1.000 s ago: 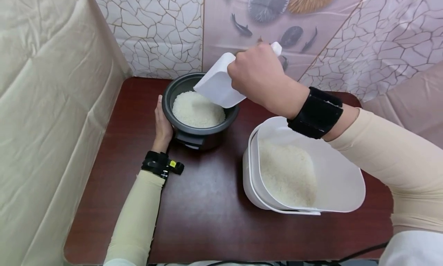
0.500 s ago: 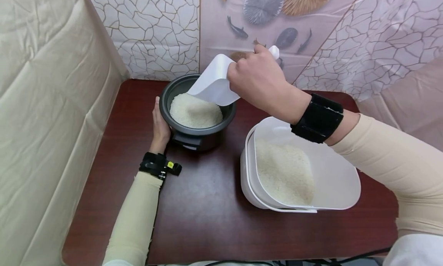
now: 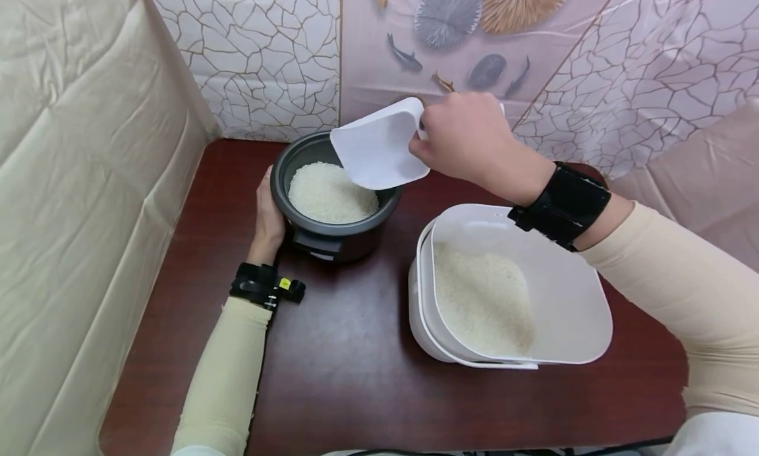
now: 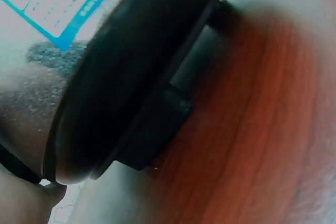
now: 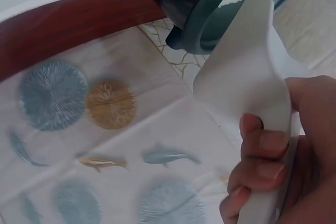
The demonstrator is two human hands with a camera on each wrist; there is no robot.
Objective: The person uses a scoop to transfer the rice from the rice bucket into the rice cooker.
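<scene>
My right hand [image 3: 468, 140] grips the handle of a white scoop [image 3: 379, 146], held tilted over the right side of a dark rice cooker [image 3: 336, 228]. In the right wrist view, curled fingers [image 5: 265, 171] wrap round the scoop's handle. White rice [image 3: 332, 194] lies mounded inside the cooker. Against the cooker's left side rests my left hand [image 3: 268, 212], its fingers extended along the outer wall and partly hidden behind the rim. The left wrist view shows the cooker's dark body [image 4: 126, 77] close up, part of that hand at the lower left.
To the right stands a white bin [image 3: 569, 311] with rice [image 3: 483, 298] in it and its handle lowered along the near side. Both stand on a dark red-brown table [image 3: 338, 377]. Patterned cloth [image 3: 267, 60] hangs behind, and a beige cloth wall [image 3: 89, 179] rises at left.
The scoop has turned in my right hand's grip and shifted right, its lip lifting from the rice. My left hand stays against the cooker. The whole head view has shifted slightly.
</scene>
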